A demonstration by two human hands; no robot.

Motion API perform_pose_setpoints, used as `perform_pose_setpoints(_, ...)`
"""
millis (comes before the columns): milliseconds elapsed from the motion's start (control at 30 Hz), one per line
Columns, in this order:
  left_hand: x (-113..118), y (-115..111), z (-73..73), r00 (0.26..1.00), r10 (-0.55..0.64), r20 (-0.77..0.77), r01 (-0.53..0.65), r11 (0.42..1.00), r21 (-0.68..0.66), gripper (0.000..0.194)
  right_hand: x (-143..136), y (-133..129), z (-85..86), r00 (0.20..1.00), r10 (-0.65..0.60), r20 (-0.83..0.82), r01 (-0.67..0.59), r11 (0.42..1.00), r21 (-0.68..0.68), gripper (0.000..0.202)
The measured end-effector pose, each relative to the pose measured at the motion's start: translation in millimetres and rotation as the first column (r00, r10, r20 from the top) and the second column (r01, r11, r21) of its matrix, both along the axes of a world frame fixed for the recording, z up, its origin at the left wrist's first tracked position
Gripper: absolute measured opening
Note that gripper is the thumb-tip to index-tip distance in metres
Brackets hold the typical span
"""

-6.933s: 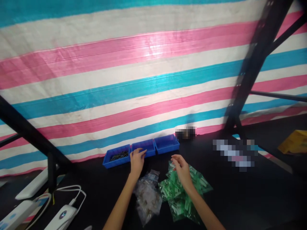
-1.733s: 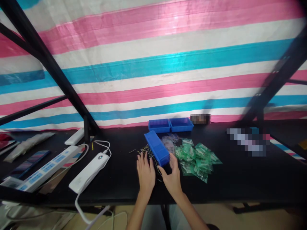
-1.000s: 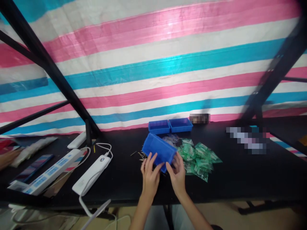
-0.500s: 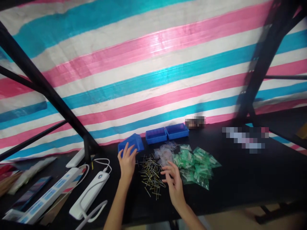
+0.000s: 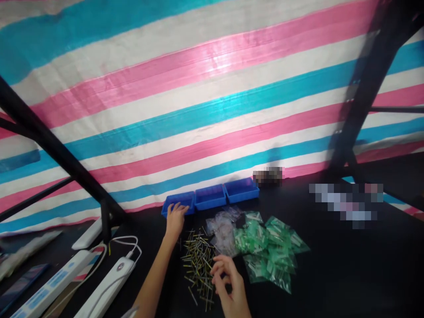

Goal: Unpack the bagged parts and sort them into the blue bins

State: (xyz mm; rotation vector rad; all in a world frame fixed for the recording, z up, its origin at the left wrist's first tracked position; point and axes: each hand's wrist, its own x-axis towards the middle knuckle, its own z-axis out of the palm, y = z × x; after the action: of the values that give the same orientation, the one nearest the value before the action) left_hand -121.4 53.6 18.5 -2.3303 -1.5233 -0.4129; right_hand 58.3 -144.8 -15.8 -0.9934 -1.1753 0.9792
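My left hand is at the front rim of the leftmost blue tray, its fingers bent over the edge in a grip. Two more blue trays, the middle one and the right one, stand in a row with it. Below and right of that hand lies a loose pile of thin metal pins, some with yellowish parts. My right hand hovers at the pile's right edge, fingers loosely curved and apart, with nothing visible in them.
Clear plastic bags and green-tinted bags with small contents lie right of the pins. White power strips with cables are at the left. A black metal frame and a striped sheet rise behind the black table.
The leftmost blue tray has gone from tilted to flat, in line with the other two. My left hand has bent over its rim; my right hand has shifted lower. The camera view has shifted.
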Motion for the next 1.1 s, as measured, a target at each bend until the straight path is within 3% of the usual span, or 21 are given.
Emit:
perform_pose_setpoints(167, 3, 10, 1.0, 1.0, 0.023, 0.008, -0.023, 1.0, 0.005, 0.04, 0, 3, 3.9, 0.994, -0.013, 0.104, 0.002, 0.994, 0.111, 0.014)
perform_pose_setpoints(267, 8, 8, 4.7, 0.999, 0.013, 0.046, -0.015, 0.999, 0.032, 0.037, 20, 3, 12.4, 0.955, -0.047, 0.294, -0.014, 0.979, 0.202, 0.016)
perform_pose_setpoints(367, 25, -6, 12.1, 0.986, -0.051, 0.158, 0.042, 0.998, 0.056, 0.04, 62, 4, 18.3, 0.8, -0.218, 0.56, 0.028, 0.944, 0.328, 0.022)
perform_pose_setpoints(467, 56, -38, 22.6, 0.941, -0.194, 0.277, 0.207, 0.978, -0.021, 0.043, 116, 7, 15.7, 0.559, -0.383, 0.735, 0.211, 0.924, 0.32, 0.031)
perform_pose_setpoints(533, 81, -66, 29.4, 0.899, -0.32, 0.299, 0.373, 0.917, -0.14, 0.038, 150, 9, 8.9, 0.407, -0.427, 0.808, 0.316, 0.895, 0.315, 0.041)
perform_pose_setpoints(600, 107, -95, 33.4, 0.834, -0.471, 0.286, 0.542, 0.796, -0.27, 0.034, 176, 12, -0.2, 0.295, -0.398, 0.869, 0.362, 0.888, 0.283, 0.048)
perform_pose_setpoints(700, 140, -127, 29.7, 0.693, -0.671, 0.263, 0.713, 0.587, -0.382, 0.041, 194, 18, -12.3, 0.207, -0.249, 0.946, 0.354, 0.921, 0.165, 0.055)
perform_pose_setpoints(767, 155, -138, 22.2, 0.63, -0.741, 0.231, 0.757, 0.52, -0.397, 0.047, 193, 23, -16.3, 0.169, -0.187, 0.968, 0.326, 0.937, 0.124, 0.052)
perform_pose_setpoints(867, 161, -141, 14.0, 0.659, -0.732, 0.171, 0.735, 0.58, -0.352, 0.045, 181, 31, -15.9, 0.139, -0.162, 0.977, 0.269, 0.956, 0.12, 0.049)
perform_pose_setpoints(933, 152, -138, 14.8, 0.701, -0.687, 0.19, 0.704, 0.627, -0.333, 0.049, 172, 37, -13.6, 0.145, -0.145, 0.979, 0.226, 0.968, 0.11, 0.049)
perform_pose_setpoints(1100, 97, -132, 19.8, 0.828, -0.454, 0.329, 0.557, 0.728, -0.399, 0.084, 167, 49, -8.4, 0.198, -0.085, 0.977, 0.139, 0.989, 0.058, 0.049)
